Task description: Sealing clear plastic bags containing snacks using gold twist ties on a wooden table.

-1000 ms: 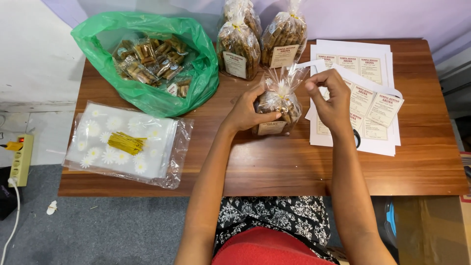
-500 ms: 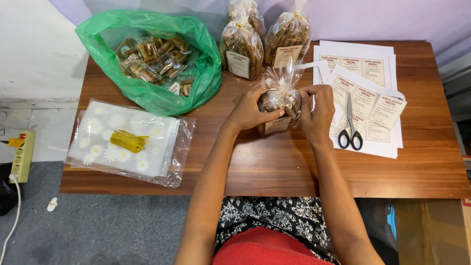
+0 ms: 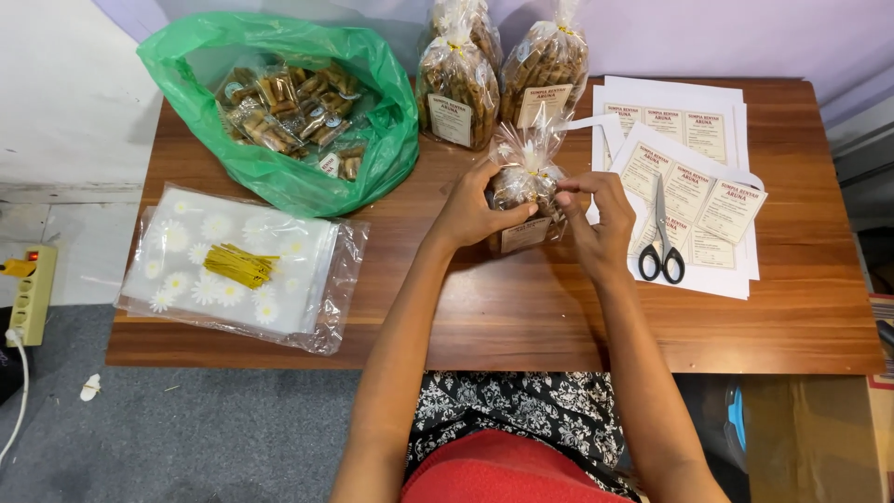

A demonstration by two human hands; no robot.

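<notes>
A small clear bag of brown snack sticks (image 3: 523,186) with a paper label stands upright on the wooden table (image 3: 521,307), its neck pinched with a gold twist tie. My left hand (image 3: 472,210) wraps around the bag's left side. My right hand (image 3: 596,214) holds its right side, with the fingertips up at the tied neck.
An open green plastic bag (image 3: 372,140) of small wrapped snacks lies at the back left. A stack of daisy-print clear bags (image 3: 186,261) with gold twist ties (image 3: 240,265) lies front left. Finished snack bags (image 3: 456,88) stand at the back. Scissors (image 3: 659,242) rest on label sheets (image 3: 717,130) at the right.
The right hand has come in from the label sheets to the bag's neck, uncovering the scissors. The left hand has kept its hold on the bag.
</notes>
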